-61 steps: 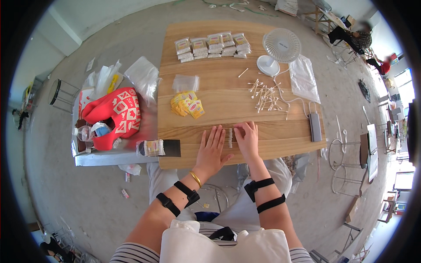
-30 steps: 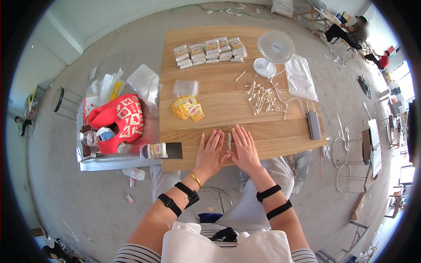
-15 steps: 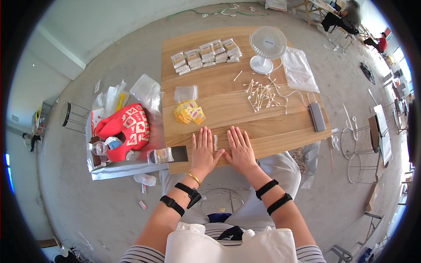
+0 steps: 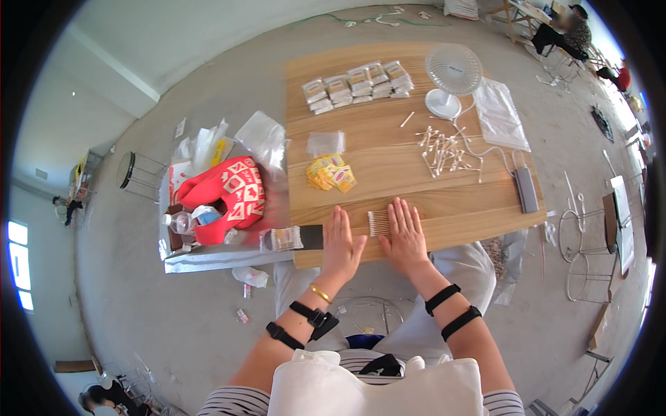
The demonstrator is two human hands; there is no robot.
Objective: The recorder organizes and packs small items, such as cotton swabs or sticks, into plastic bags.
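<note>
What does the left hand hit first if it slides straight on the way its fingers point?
Probably the yellow packets. The left hand lies flat on the wooden table, fingers pointing up the board. Bare wood lies between; the row of cotton swabs sits just to its right, likely missed.

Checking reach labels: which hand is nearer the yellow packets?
Left. The left hand lies flat just below the yellow packets, almost in line with them; the right hand lies flat farther off, below and to their right.

Hands now slightly further apart
</note>
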